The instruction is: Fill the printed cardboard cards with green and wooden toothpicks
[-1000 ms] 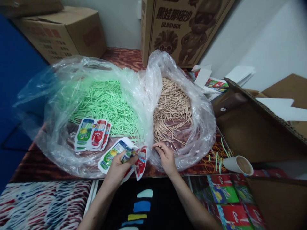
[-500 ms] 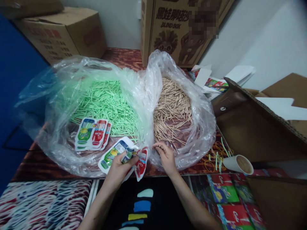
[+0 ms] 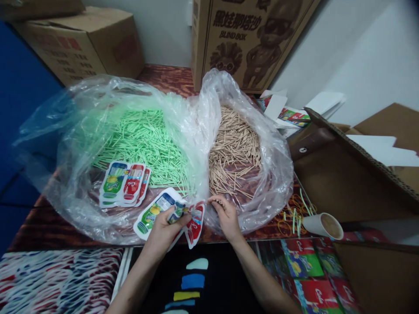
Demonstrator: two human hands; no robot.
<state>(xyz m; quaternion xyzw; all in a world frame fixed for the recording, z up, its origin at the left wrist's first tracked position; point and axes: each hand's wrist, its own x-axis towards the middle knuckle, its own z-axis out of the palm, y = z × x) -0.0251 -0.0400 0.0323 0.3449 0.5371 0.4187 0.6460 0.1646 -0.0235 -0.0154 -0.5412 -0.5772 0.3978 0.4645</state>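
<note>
My left hand [image 3: 166, 230] grips a bottle-shaped packet [image 3: 153, 212] with a green Sprite print and a red Cola print [image 3: 196, 224], bent between thumb and fingers. Close by on the right, my right hand [image 3: 228, 218] pinches a small bunch of brown sticks [image 3: 218, 201], their ends showing at the fingertips. Beyond it lies a heap of the same brown sticks [image 3: 235, 148] in a clear plastic bag [image 3: 278, 174]. Light green sticks [image 3: 150, 144] fill another clear bag [image 3: 81, 192] to the left. Several printed packets [image 3: 113, 185] are stacked at that bag's front.
A paper cup [image 3: 323, 226] lies on its side at the right, near rubber bands [image 3: 288, 222] and loose green sticks. An open cardboard box [image 3: 340, 174] stands beyond them. A BLIND BOX carton [image 3: 229, 56] and another carton [image 3: 78, 48] stand at the back. Printed packs [image 3: 314, 270] lie lower right.
The whole view has shifted slightly. The red Cola part of the packet in my left hand has swung a little to the right. My right hand stays about where it was.
</note>
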